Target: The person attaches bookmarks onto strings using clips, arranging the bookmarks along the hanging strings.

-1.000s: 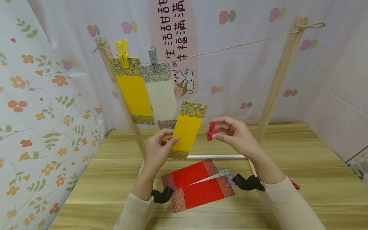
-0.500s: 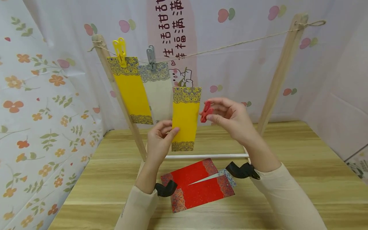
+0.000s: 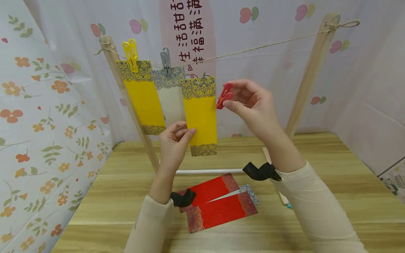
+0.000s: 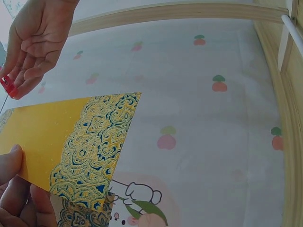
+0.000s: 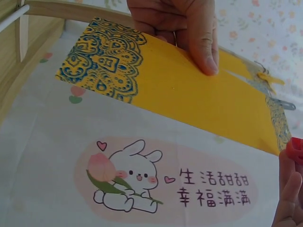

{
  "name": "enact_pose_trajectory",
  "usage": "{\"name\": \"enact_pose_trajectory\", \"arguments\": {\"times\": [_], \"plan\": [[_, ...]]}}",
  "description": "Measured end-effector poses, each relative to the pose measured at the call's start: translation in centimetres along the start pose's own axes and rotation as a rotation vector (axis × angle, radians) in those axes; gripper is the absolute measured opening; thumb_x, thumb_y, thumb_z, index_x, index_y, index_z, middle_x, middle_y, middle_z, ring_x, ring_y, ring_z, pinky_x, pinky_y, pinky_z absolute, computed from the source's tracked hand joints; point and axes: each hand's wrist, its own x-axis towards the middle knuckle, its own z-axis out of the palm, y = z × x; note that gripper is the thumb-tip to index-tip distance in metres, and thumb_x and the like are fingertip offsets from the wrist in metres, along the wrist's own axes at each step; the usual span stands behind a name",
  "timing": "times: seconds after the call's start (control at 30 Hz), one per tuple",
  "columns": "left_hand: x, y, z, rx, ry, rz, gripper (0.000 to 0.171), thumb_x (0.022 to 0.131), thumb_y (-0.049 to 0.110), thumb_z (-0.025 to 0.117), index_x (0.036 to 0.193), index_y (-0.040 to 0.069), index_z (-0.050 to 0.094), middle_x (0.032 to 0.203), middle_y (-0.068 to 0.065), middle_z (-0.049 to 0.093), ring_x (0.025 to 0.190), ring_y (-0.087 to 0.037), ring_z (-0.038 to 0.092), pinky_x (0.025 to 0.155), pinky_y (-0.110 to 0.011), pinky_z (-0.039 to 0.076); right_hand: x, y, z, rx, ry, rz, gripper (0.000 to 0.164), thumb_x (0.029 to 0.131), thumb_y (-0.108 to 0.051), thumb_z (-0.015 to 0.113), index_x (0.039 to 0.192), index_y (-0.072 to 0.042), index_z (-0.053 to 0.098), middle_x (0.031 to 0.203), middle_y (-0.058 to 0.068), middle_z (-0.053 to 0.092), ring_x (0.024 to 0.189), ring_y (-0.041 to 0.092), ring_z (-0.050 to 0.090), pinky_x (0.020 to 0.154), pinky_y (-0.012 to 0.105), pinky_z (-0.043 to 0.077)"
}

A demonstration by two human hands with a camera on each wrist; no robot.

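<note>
My left hand (image 3: 175, 144) pinches a yellow card (image 3: 201, 121) with patterned bands at its left edge, thumb in front and fingers behind. The card hangs upright just below the twine (image 3: 246, 50), overlapping a white card (image 3: 169, 102) in the head view. To its right, my right hand (image 3: 253, 105) pinches a red clothespin (image 3: 224, 96) between thumb and fingers, close to the card's upper right edge. In the right wrist view the red clothespin (image 5: 295, 149) shows at the right edge, near the end of the yellow card (image 5: 189, 90).
A yellow clothespin (image 3: 131, 55) holds another yellow card (image 3: 143, 105) on the twine; a grey clothespin (image 3: 166, 62) holds the white one. Wooden posts (image 3: 311, 77) carry the twine at both ends. Red cards (image 3: 224, 211) lie on the table (image 3: 104, 207), below a white rod (image 3: 209, 172).
Both hands have risen toward the twine. The yellow card has gone from tilted to nearly upright, and the red clothespin has moved up and slightly left with my right hand.
</note>
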Motion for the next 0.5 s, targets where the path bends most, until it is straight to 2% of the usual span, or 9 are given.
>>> {"name": "enact_pose_trajectory", "arguments": {"times": [0.1, 0.3, 0.5], "plan": [[0.2, 0.2, 0.0, -0.001, 0.003, 0.014, 0.015, 0.087, -0.006, 0.070, 0.100, -0.012, 0.065, 0.080, 0.011, 0.075, 0.076, -0.002, 0.070, 0.072, -0.018, 0.054, 0.6, -0.4, 0.3, -0.009, 0.001, -0.022, 0.028, 0.087, 0.011, 0.067, 0.113, 0.001, 0.064, 0.091, -0.002, 0.071, 0.084, 0.017, 0.067, 0.080, 0.023, 0.056], [0.6, 0.5, 0.0, 0.011, 0.007, 0.026, 0.016, 0.087, -0.003, 0.071, 0.101, -0.010, 0.067, 0.081, 0.007, 0.076, 0.073, -0.004, 0.069, 0.067, -0.018, 0.053, 1.6, -0.9, 0.8, -0.020, -0.001, -0.046, 0.027, 0.088, 0.009, 0.065, 0.112, -0.003, 0.064, 0.089, 0.000, 0.068, 0.080, 0.019, 0.062, 0.067, 0.023, 0.052], [1.0, 0.7, 0.2, 0.011, 0.003, 0.041, 0.015, 0.088, -0.001, 0.071, 0.101, -0.009, 0.067, 0.079, 0.015, 0.074, 0.067, -0.005, 0.063, 0.061, -0.018, 0.049, 2.8, -1.5, 1.2, 0.009, 0.008, -0.029, 0.024, 0.090, 0.007, 0.065, 0.107, -0.011, 0.064, 0.086, 0.002, 0.064, 0.069, 0.021, 0.055, 0.056, 0.022, 0.045]]}}
